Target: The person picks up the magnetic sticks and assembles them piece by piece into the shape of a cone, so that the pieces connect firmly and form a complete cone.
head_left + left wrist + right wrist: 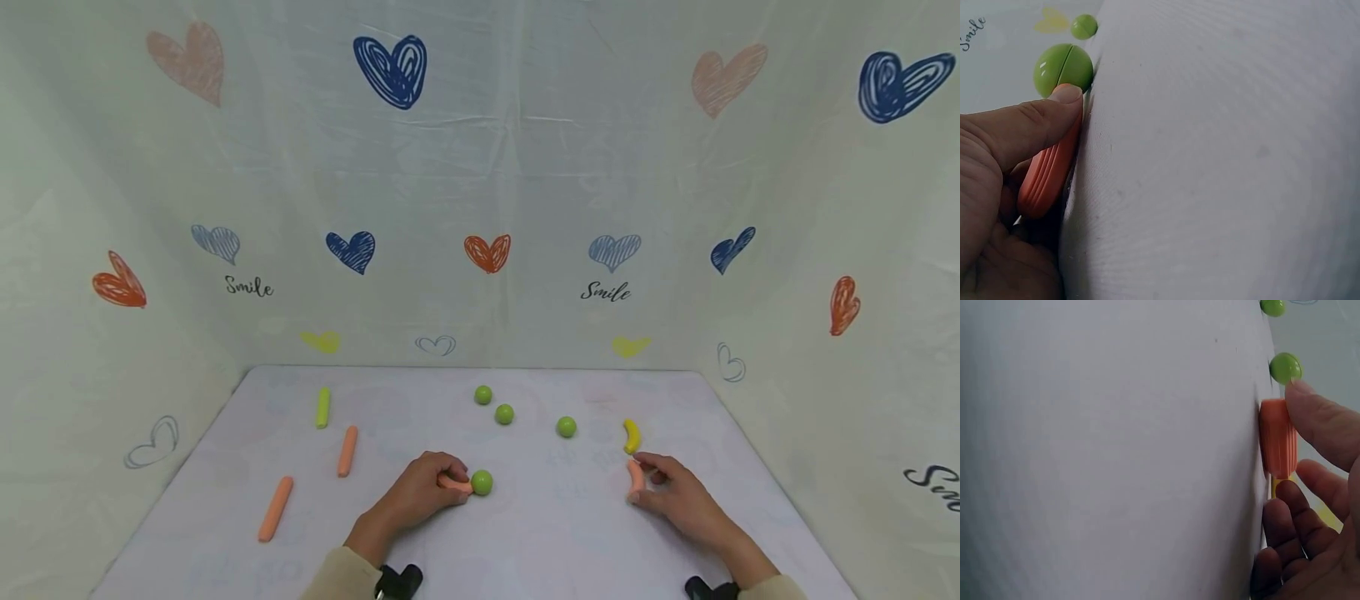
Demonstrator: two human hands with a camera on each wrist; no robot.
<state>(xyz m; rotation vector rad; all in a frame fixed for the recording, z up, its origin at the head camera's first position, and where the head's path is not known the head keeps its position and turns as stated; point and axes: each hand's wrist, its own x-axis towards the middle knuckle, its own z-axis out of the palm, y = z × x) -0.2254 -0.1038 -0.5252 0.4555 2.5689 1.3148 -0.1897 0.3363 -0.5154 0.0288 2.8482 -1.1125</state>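
Lower ctr, L hand [420, 492] pinches orange piece [454, 484] right by green ball [482, 482], which a nudge from it could set rolling; lower R, R hand [681, 500] pinches 2nd orange piece [636, 476] nr yellow piece [633, 436].

You face a heart-printed sheet [555, 192] beyond the far edge of your white table [540, 533]. Creases [514, 133] run down it.
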